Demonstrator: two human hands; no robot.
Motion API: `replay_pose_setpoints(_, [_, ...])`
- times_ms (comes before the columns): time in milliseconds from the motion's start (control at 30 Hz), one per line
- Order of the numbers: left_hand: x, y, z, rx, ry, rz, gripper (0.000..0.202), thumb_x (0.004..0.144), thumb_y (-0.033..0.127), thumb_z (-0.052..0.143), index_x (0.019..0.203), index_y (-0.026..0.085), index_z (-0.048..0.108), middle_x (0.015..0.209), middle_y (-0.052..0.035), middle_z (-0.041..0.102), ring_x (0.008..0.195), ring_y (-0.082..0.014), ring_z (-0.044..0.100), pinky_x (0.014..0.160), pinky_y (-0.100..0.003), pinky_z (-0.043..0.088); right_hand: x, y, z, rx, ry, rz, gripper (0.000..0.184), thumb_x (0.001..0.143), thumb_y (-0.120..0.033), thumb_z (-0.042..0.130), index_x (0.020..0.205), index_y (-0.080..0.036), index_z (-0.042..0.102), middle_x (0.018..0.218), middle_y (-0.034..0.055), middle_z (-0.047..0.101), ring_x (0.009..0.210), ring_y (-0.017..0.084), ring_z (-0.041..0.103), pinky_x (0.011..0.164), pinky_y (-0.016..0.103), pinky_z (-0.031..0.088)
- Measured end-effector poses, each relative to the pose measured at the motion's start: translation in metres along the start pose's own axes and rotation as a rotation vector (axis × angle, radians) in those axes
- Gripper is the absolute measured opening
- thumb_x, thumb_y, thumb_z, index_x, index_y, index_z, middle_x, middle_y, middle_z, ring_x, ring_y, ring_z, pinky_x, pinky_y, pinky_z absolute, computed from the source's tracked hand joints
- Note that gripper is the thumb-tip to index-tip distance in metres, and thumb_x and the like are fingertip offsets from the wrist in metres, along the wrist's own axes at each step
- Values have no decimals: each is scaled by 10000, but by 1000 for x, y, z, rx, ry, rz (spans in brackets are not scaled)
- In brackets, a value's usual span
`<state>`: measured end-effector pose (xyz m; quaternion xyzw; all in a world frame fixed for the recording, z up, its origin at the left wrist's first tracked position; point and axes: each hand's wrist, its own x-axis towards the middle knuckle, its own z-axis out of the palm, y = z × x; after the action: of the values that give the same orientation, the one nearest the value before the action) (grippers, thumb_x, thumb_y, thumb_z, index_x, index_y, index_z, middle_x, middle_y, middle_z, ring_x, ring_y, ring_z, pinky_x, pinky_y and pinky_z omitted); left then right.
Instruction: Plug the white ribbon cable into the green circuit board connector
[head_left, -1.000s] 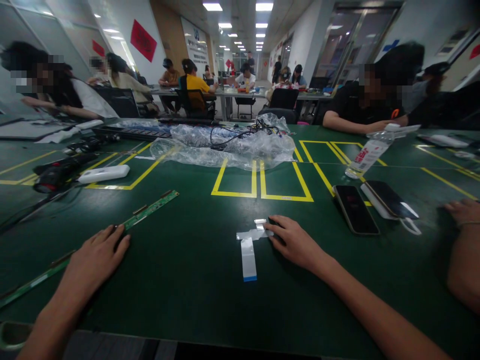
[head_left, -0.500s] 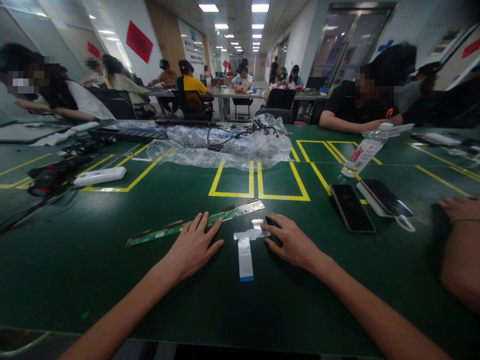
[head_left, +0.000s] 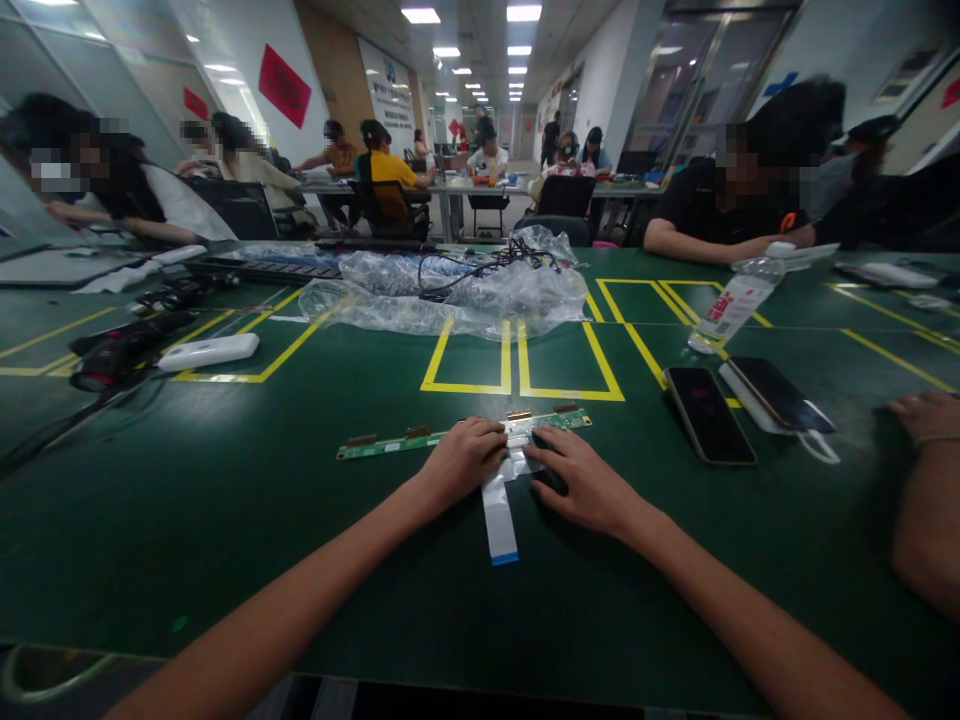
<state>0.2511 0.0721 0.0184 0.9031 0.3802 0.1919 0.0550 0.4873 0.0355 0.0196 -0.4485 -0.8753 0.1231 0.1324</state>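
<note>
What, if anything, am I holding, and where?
Can't tell: left hand and right hand are at the far end of the white cable, perhaps only touching.

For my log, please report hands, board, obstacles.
Left hand, right hand flank upper end of white ribbon cable. Green circuit board partly behind left hand. Black phone apart.

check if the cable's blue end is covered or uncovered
Uncovered: the blue end of the white cable shows whole on the green table, with neither the left hand nor right hand over it.
</note>
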Motion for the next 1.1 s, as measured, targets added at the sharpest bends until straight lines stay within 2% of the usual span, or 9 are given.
replay_pose_setpoints(300, [5,-5,8,-21,46,-14,180,957,238,541,1007,180,704,1121,-74,716,997,-223,603,869,-382,520,3,3,0,43,47,4,461,920,-354,560,1354,-199,577,1469,135,505,1381,316,423,1141,554,342])
replay_pose_setpoints(733, [5,-6,6,-33,37,-36,149,947,227,549,954,175,688,1132,-50,722,972,-222,591,840,-375,510,5,1,0,41,49,16,456,929,-345,542,1345,-164,593,1444,140,532,1358,300,457,1140,527,362])
replay_pose_setpoints(1100, [1,-6,3,-41,44,-28,152,959,223,531,990,169,670,1123,-74,710,996,-211,584,847,-373,505,7,-1,3,43,69,25,424,939,-330,529,1336,-203,603,1437,121,542,1349,303,469,1114,558,388])
